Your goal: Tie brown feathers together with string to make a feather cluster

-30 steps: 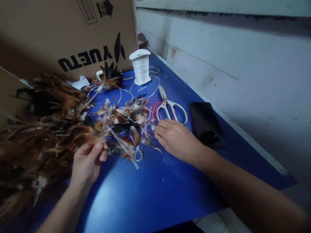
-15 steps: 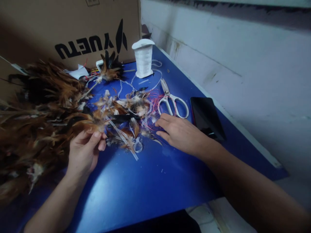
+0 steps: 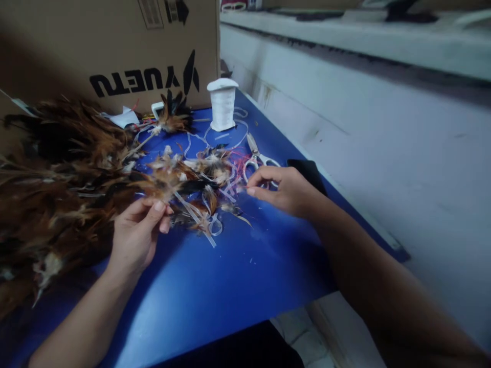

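Observation:
My left hand (image 3: 137, 233) pinches the base of a bunch of brown and black feathers (image 3: 163, 179) at the edge of a large feather pile (image 3: 53, 174). My right hand (image 3: 282, 190) hovers over the blue table (image 3: 230, 276) with thumb and fingers pinched together at a tangle of red thread and white strips (image 3: 233, 176); what it grips is too small to make out. White-handled scissors (image 3: 255, 153) lie just behind that hand, partly hidden by it.
A white spool of tape (image 3: 222, 105) stands at the back of the table before a cardboard box (image 3: 115, 46). A black phone (image 3: 309, 171) lies to the right of the scissors, near the table's edge and a pale wall (image 3: 364, 117).
My right hand has lifted from lying flat on the table and closed into a pinch at the thread tangle. The left hand keeps hold of the feathers. The camera has shifted.

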Demonstrator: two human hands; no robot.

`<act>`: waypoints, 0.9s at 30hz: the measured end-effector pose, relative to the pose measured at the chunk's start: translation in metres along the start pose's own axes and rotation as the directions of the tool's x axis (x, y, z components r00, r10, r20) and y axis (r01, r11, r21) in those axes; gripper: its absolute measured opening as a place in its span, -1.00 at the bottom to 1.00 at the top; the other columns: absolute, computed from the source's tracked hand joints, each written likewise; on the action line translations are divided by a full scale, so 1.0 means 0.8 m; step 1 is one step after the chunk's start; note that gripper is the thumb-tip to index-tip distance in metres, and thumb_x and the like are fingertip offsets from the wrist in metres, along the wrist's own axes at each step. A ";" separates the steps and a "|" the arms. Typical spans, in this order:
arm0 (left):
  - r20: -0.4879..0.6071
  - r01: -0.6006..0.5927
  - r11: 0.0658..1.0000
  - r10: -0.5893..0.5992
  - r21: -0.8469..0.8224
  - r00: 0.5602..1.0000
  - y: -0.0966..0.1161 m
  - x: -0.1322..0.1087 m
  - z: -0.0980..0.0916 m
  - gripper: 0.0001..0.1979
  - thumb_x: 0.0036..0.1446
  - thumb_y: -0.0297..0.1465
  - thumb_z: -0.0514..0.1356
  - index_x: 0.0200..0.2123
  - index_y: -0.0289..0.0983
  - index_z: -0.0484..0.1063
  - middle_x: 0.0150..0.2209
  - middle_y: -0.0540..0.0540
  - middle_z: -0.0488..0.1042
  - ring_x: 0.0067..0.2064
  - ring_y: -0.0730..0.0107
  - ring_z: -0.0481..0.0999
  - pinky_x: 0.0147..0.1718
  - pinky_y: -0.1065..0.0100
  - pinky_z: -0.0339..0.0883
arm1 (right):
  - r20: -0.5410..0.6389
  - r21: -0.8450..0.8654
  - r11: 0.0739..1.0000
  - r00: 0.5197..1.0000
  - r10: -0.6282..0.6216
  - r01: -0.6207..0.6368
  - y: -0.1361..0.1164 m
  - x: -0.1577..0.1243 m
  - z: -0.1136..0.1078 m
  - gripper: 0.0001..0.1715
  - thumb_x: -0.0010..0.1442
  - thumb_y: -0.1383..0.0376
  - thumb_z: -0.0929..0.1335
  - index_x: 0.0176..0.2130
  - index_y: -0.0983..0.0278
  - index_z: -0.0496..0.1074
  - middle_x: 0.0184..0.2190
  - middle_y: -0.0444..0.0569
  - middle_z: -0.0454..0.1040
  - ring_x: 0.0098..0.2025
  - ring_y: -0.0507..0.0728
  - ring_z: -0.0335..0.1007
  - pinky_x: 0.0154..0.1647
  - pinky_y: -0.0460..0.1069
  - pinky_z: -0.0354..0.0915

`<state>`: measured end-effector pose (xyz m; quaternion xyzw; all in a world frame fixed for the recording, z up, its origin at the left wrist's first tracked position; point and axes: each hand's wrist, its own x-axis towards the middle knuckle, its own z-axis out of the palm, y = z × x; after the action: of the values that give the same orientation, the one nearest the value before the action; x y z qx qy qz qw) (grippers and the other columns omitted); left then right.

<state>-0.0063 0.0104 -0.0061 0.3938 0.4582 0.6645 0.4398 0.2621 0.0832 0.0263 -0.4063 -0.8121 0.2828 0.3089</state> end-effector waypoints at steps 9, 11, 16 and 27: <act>0.032 -0.024 1.000 0.024 -0.002 0.999 -0.004 0.002 0.000 -0.83 -0.16 -0.36 0.37 -0.50 -0.32 0.48 -0.54 -0.04 0.45 -0.66 0.60 0.28 -0.65 0.47 0.22 | 0.068 0.371 0.887 0.961 0.268 -0.273 -0.009 0.003 0.008 -0.81 0.00 0.26 0.40 -0.39 0.31 0.35 -0.58 -0.14 0.40 -0.52 -0.01 0.35 -0.47 -0.08 0.27; 0.042 -0.005 1.000 0.005 -0.005 0.999 -0.004 0.002 0.000 -0.81 -0.16 -0.36 0.37 -0.51 -0.34 0.47 -0.54 -0.04 0.45 -0.66 0.61 0.28 -0.65 0.47 0.21 | 0.069 0.360 0.884 0.953 0.295 -0.299 -0.008 0.003 0.009 -0.80 0.00 0.24 0.40 -0.37 0.31 0.36 -0.64 -0.20 0.33 -0.59 -0.05 0.26 -0.59 -0.12 0.16; 0.078 0.002 0.999 0.002 -0.054 0.997 -0.005 0.004 -0.003 -0.82 -0.12 -0.35 0.35 -0.49 -0.34 0.47 -0.53 -0.04 0.44 -0.66 0.62 0.27 -0.66 0.47 0.20 | 0.026 0.368 0.878 0.947 0.321 -0.307 -0.013 0.005 0.017 -0.74 -0.03 0.20 0.42 -0.37 0.32 0.36 -0.66 -0.25 0.24 -0.67 -0.11 0.05 -0.68 -0.15 -0.01; 0.123 0.104 0.984 -0.087 -0.143 0.989 -0.001 0.002 -0.005 -0.81 -0.06 -0.32 0.31 -0.48 -0.35 0.43 -0.51 0.00 0.42 -0.64 0.67 0.26 -0.63 0.52 0.18 | 0.000 0.323 0.924 0.977 0.215 -0.204 -0.068 0.029 0.068 -0.85 -0.09 0.27 0.41 -0.50 0.31 0.40 -0.49 -0.08 0.45 -0.51 -0.04 0.27 -0.50 -0.10 0.20</act>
<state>-0.0101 0.0112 -0.0080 0.3754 0.3994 0.6508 0.5254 0.1851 0.0637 0.0359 -0.4399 -0.7017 0.4352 0.3531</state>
